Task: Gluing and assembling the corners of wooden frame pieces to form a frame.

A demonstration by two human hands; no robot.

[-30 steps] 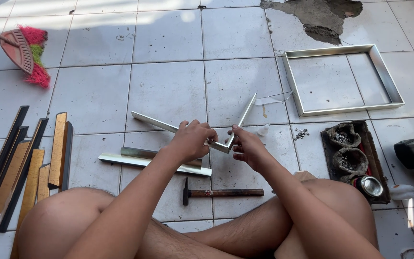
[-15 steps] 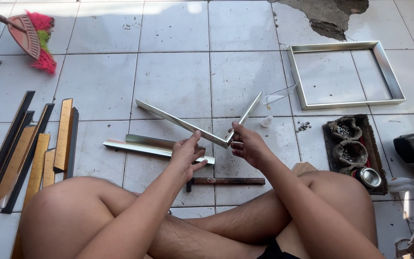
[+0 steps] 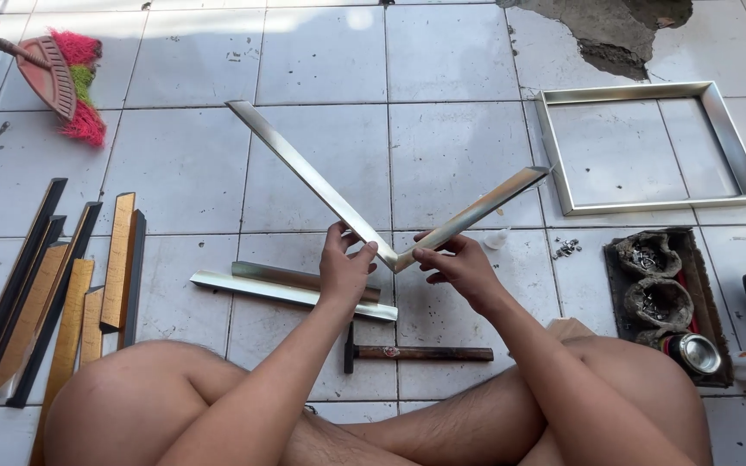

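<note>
— What are the hands holding?

— Two silver metal strips joined in a V. The left hand [image 3: 345, 269] has its fingers [image 3: 364, 252] pinching the long left strip [image 3: 308, 177] near the corner. The right hand [image 3: 459, 267] has its fingers [image 3: 425, 256] pinching the shorter right strip [image 3: 477, 210] just beside the same corner.

— Where is that V?

— In the middle of the frame, lifted above the tiled floor [image 3: 451, 138], its arms spreading toward the upper left and the right.

— What lies under it?

— More silver strips [image 3: 278, 286] on the floor, and a hammer [image 3: 416, 352] just below them, between the person's legs.

— And around?

— A finished square metal frame [image 3: 563, 164] at upper right, a dark tray [image 3: 701, 259] with small cups at right, wooden and dark bars [image 3: 62, 293] at left, and a broom [image 3: 58, 78] at upper left.
</note>
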